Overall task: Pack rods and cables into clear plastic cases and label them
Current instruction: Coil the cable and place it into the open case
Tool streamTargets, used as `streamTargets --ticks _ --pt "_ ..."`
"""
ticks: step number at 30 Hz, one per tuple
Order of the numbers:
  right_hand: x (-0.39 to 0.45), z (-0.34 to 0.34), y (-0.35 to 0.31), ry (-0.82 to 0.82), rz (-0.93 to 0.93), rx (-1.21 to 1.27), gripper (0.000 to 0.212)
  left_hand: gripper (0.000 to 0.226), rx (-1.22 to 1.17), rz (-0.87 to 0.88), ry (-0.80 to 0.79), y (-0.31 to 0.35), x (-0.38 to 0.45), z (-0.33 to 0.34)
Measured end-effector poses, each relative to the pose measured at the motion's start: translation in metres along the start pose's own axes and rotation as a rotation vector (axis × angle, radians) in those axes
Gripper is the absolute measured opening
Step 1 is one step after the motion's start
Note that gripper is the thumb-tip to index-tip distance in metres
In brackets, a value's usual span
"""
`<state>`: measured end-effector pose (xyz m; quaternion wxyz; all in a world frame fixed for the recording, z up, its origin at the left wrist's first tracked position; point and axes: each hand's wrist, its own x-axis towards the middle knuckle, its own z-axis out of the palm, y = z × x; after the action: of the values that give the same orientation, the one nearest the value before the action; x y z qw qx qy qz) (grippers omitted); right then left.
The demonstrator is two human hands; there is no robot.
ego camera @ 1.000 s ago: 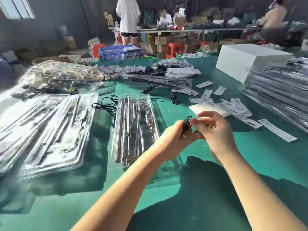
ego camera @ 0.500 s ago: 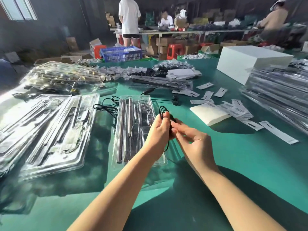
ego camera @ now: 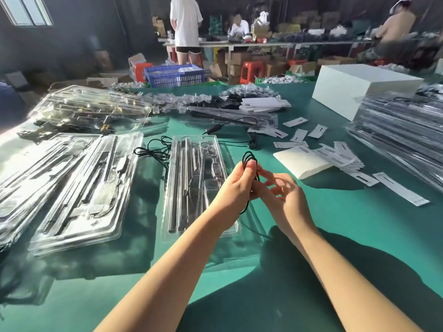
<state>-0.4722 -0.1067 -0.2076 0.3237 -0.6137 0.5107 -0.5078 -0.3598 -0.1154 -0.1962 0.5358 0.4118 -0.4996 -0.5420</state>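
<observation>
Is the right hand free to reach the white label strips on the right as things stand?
Probably not yet: the right hand and left hand hold the black cable. The table path to the label strips looks open.

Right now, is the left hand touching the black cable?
Touching. The head view shows the left hand with its fingers curled round the coiled black cable, whose loops stick up above the fingertips while a strand hangs below the hand.

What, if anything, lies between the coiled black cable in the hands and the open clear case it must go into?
Nothing visible. The left hand grips the black cable, coiled, and the right hand touches it, just right of the open clear case. Only the left hand's own wrist crosses the case's near right corner.
</observation>
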Motion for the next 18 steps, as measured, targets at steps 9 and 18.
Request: streamTargets --ticks 9,18 --pt "-0.001 -0.002 -0.007 -0.247 0.016 0.009 0.021 0.026 0.068 -0.019 -0.073 0.004 -0.002 -0.004" --pt "0.009 -0.007 0.004 0.031 0.228 0.299 0.026 0.050 1.081 0.097 -0.300 0.024 0.002 -0.041"
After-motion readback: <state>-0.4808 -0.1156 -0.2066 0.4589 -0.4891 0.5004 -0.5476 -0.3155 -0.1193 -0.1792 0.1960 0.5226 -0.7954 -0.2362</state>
